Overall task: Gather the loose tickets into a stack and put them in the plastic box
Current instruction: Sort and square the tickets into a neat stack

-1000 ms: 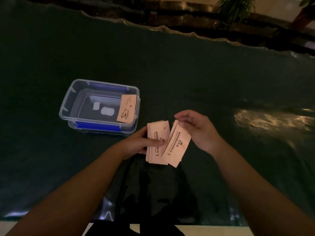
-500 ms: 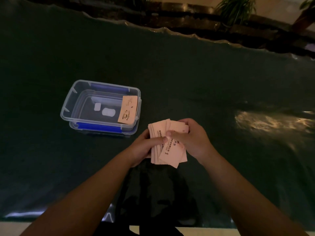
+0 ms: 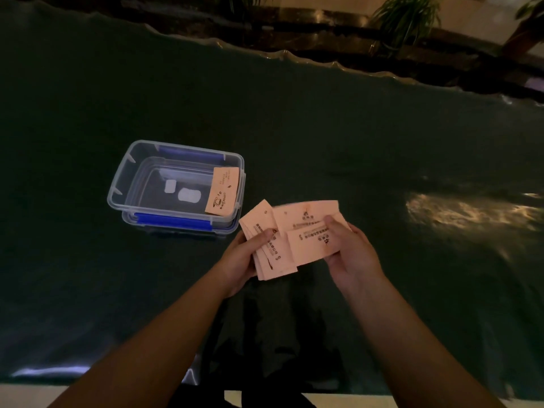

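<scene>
My left hand (image 3: 245, 259) grips a stack of pale pink tickets (image 3: 269, 254) from the left, thumb on top. My right hand (image 3: 351, 254) holds two more pink tickets (image 3: 309, 228) fanned out sideways, overlapping the stack's right side. Both hands hover above the table, just right of and nearer than the clear plastic box (image 3: 123, 178) with blue clips. One ticket (image 3: 221, 192) leans against the box's inner right wall.
A dark green cloth (image 3: 294, 128) covers the table, with a bright light patch (image 3: 459, 212) at the right. Dark clothing (image 3: 276, 334) shows between my forearms at the near edge. Potted plants (image 3: 406, 19) stand beyond the far edge.
My right hand laid its ticket onto the stack, then pulled right again, and the tickets now fan out sideways. Both hands shifted slightly toward the box.
</scene>
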